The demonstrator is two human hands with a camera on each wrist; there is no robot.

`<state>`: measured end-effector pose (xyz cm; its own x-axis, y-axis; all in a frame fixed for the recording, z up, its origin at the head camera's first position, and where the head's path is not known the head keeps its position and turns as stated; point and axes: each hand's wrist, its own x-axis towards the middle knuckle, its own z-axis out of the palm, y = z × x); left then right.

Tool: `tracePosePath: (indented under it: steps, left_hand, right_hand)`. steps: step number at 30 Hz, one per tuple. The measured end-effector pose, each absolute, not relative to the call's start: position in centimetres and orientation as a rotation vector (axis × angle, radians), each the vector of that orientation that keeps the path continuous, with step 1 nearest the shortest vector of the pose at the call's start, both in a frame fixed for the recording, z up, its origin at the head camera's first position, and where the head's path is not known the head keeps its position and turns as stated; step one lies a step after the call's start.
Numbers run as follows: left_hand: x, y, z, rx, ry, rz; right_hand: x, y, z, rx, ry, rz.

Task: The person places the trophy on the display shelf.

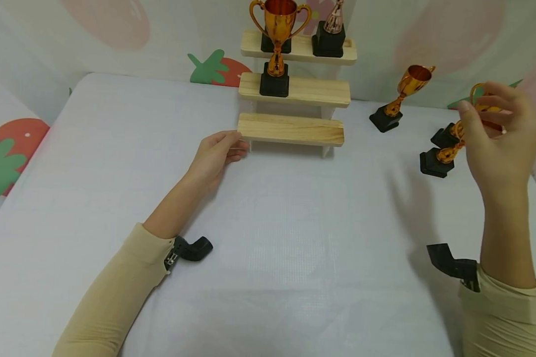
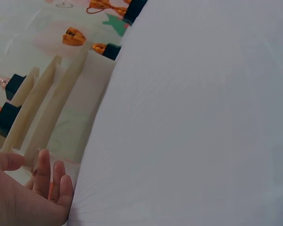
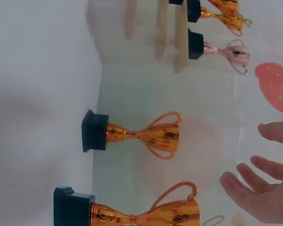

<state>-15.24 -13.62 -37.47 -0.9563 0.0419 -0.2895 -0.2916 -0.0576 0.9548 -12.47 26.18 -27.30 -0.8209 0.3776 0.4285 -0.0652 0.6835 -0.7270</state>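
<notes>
My left hand (image 1: 216, 154) pinches the left end of the lowest board on a three-step wooden display stand (image 1: 290, 130). In the left wrist view, thumb and index finger meet around that end. A gold trophy cup (image 1: 275, 82) stands on the middle step. The top step bears a rose-gold trophy (image 1: 330, 37) and a black base (image 1: 286, 46) largely hidden behind the gold cup. My right hand (image 1: 509, 134) hovers over the table's right side, fingers loosely bent and holding nothing. Below it are two gold trophies (image 1: 448, 153), partly covered by the hand in the head view.
Another gold trophy (image 1: 404, 94) stands between the stand and my right hand, near the back edge of the white-covered table (image 1: 259, 223). Behind rises a pale curtain (image 1: 169, 29) with strawberry prints. Black wrist mounts (image 1: 194, 249) stick out from both sleeves.
</notes>
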Motion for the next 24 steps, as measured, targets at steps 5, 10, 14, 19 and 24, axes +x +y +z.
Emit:
tracePosePath:
  steps: [5, 10, 14, 19, 24]
  left_hand:
    - [-15.3, -13.6, -37.5, -0.263, 1.979, 2.123]
    - [-15.3, -13.7, -37.5, -0.267, 1.975, 2.121]
    - [-15.3, -13.7, -37.6, -0.268, 1.978, 2.117]
    - [-15.3, -13.7, -37.5, -0.263, 1.981, 2.113]
    - [-15.3, -13.7, -37.5, -0.26, 1.985, 2.108]
  right_hand:
    - [-12.5, 26.8, -27.3, -0.273, -2.35, 0.989]
    - [-12.6, 27.6, -27.3, -0.376, -2.386, 0.979]
    - [-12.7, 27.8, -27.3, -0.444, -2.39, 0.998]
    - [-12.7, 27.9, -27.6, -0.491, -2.391, 0.987]
    - [-12.8, 27.9, -27.8, -0.603, -2.415, 0.93]
